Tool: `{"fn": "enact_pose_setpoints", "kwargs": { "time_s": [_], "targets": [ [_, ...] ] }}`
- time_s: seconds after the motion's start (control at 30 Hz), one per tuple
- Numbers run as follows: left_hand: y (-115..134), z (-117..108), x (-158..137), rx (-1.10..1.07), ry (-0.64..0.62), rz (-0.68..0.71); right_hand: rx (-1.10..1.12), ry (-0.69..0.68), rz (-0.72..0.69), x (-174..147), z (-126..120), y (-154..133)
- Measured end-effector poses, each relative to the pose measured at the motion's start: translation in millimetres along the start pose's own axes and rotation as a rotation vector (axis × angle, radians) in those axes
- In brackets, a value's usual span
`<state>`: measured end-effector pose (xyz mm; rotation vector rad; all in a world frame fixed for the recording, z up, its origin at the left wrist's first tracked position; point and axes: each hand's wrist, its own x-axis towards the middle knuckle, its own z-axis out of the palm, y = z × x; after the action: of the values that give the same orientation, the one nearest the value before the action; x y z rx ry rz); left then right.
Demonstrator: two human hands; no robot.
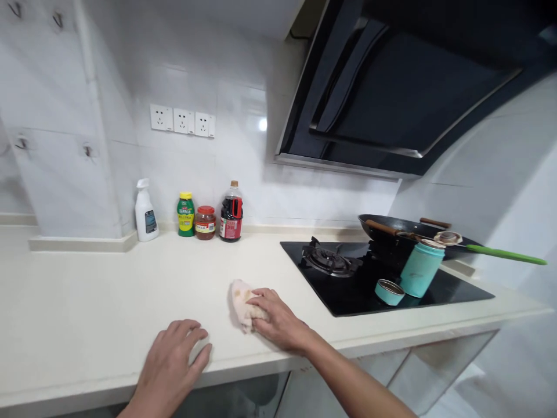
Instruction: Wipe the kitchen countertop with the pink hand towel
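Range hood [404,87]: black, slanted, fills the view from 12 to 2 o'clock above the hob.

Bench [87,302]: pale cream top running from 9 o'clock to 3 o'clock. Its surface looks plain and dry; no streaks, spills or wet trails can be made out, so how much of it has been wiped cannot be told. Judged from the cloth's position, the wiping stands at the front middle strip; the back strip by the bottles and the hob area show no sign either way.

Hob [348,290]: black glass, at 3 o'clock of the cloth, with 1 burner grate visible.

Wok [391,226]: dark, on the far burner at 2 o'clock, with a green-handled utensil [505,253] lying across it.

Teal flask [421,268]: upright on the hob, its lid [389,291] just beside it at 8 o'clock.

Back row, at 10 to 11 o'clock of the cloth: 1 white spray bottle [145,212], 1 green-labelled jar [185,214], 1 red-lidded jar [205,222], 1 dark sauce bottle [231,212], well apart from both hands.

Right hand [278,319]: palm down, fingers slightly curled and pressed on the cloth's near edge.

Left hand [174,360]: flat on the bench front edge at 7 o'clock of the cloth, fingers spread, holding nothing.

Cloth [242,302]: pale pink, bunched, on the bench near its front edge, left of the hob, partly under the right hand.
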<state>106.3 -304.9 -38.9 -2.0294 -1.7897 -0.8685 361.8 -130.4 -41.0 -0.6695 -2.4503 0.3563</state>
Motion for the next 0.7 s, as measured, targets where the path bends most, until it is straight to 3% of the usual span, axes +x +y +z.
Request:
{"fn": "enact_pose_setpoints", "kwargs": {
  "time_s": [0.1,0.23,0.33,0.47,0.57,0.7],
  "targets": [
    [-9,-15,7,-0.084,-0.206,0.010,-0.031,0.132,0.003,-12,-7,4],
    [-24,-35,23,-0.143,-0.378,0.041,-0.142,0.294,0.150,-35,-42,37],
    [-35,-41,40,-0.121,-0.418,0.066,-0.361,0.240,0.265,-58,-55,63],
    [-43,-36,63,-0.144,-0.514,0.083,-0.597,0.090,0.262,-73,-42,93],
    [-49,-22,73,-0.200,-0.499,0.160,-0.659,0.055,0.252,-56,-35,118],
    [-56,-4,73,-0.266,-0.474,0.185,-0.589,0.045,0.293,4,-37,156]
  ]
}}
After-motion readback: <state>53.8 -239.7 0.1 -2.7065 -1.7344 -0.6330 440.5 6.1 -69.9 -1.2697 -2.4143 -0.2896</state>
